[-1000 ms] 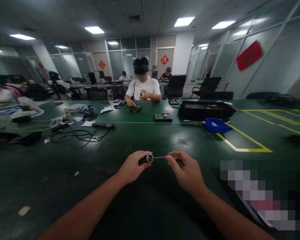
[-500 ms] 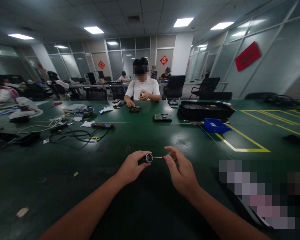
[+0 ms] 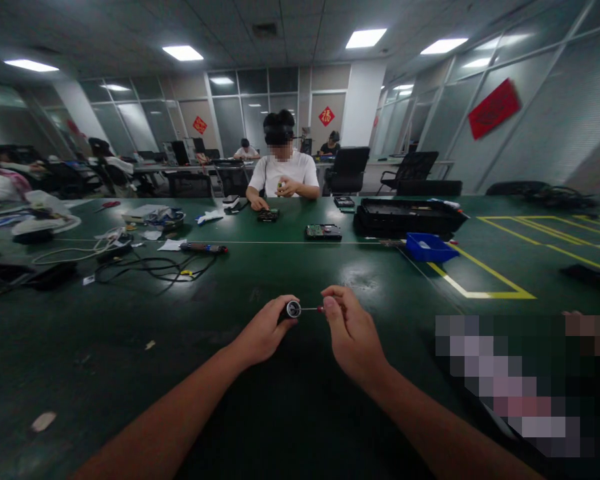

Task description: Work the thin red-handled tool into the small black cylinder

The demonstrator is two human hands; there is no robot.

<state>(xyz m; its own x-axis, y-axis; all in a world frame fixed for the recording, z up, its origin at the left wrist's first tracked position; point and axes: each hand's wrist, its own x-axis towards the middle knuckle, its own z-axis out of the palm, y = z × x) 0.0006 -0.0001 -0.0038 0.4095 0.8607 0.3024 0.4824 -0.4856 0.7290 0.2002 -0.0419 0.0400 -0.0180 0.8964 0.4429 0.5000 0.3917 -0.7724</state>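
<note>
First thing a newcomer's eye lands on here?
Front and center, the left grip holds a dark cylinder while the right grip holds a thin-shafted tool pointed at its open end. Farther back, right of center, a blue bin pops against the green table. A red panel hangs high on the right-hand wall.

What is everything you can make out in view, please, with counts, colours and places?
Cylindrical part: one, dark with silver rim, low centre.
Screwdriver-like tool: one, silver and red, right of the part.
Bin: one, blue, right of centre.
Casing: one, black, behind the bin.
Circuit-board units: at least two, green and dark, mid-table.
Cables: several, black and white, left side.
Table: one, green, across the view.
Co-worker: one opposite, white shirt; others farther back.
Chairs: several, black, beyond the table.
Signs: at least three, red, on the walls.
Ceiling lights: several, white, overhead.
Left hand: one, bare, around the cylindrical part.
Right hand: one, bare, on the tool.
</note>
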